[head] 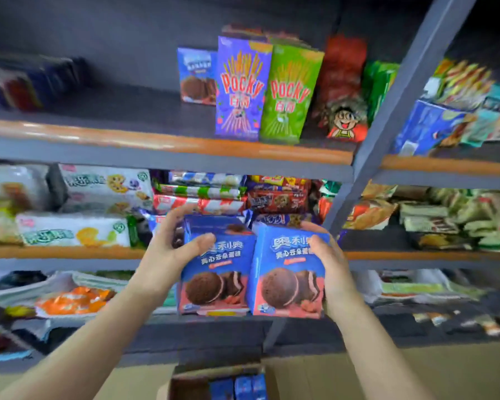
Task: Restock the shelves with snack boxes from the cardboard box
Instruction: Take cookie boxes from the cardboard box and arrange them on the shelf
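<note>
While two blue snack boxes are being held side by side before the shelves, the left hand [168,252] is gripping the left box [215,272] and the right hand [326,261] the right box [286,272]. Printed cardboard, rigid, probably light; side panels are being favoured. More are lying in the cardboard box [220,382] below.

Blue snack boxes [251,272], brown cookie print

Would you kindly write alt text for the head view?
Two hands, left hand and right hand, each hold blue cookie boxes before stocked shelves; purple and green Pocky boxes stand above, an open cardboard box below.
</note>
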Available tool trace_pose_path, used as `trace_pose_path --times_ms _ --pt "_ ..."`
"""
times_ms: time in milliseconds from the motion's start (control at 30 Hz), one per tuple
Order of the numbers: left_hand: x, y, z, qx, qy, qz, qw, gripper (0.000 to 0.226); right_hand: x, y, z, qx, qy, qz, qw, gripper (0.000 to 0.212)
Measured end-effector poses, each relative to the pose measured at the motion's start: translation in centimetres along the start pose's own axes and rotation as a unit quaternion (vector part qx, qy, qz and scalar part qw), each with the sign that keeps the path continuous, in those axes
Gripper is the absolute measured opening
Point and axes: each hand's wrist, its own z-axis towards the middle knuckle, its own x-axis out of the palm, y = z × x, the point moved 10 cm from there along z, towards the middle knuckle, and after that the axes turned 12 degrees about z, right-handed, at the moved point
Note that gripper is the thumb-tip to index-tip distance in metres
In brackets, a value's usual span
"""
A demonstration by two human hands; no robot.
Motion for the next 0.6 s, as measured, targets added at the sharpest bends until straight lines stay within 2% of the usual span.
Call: trace_pose_path --times_ms 100,267,367,433,500,600 --pt "-3.4 -6.5 0.6 0.064 -0.040 -0.036 0.997 0.049 5.3 5.5 0.6 -0.069 0.041 -0.008 0.997 0.037" --pt "-9.9 -15.2 3.3 0.160 -0.095 -0.080 0.979 0.031 12.2 11.7 1.8 -0.157 0.070 0.040 0.984 0.038" --pt "-12.7 -18.5 7.3 0.178 -0.084 -0.120 0.973 0.028 15.9 13.6 3.1 -0.180 0.079 0.069 0.978 0.029" --pt "-13.3 -19.8 10.6 0.194 -0.066 -0.087 0.975 0.029 18.1 14.7 4.2 -0.206 0.079 0.050 0.974 0.031" --pt "-13.3 -20.5 14.3 0.216 -0.052 -0.010 0.975 0.035 19.6 15.6 5.5 -0.227 0.062 0.039 0.971 0.032" --pt "-12.4 -19.5 19.8 0.217 -0.009 0.068 0.974 0.045 21.4 16.1 7.4 -0.253 0.029 0.039 0.966 0.013"
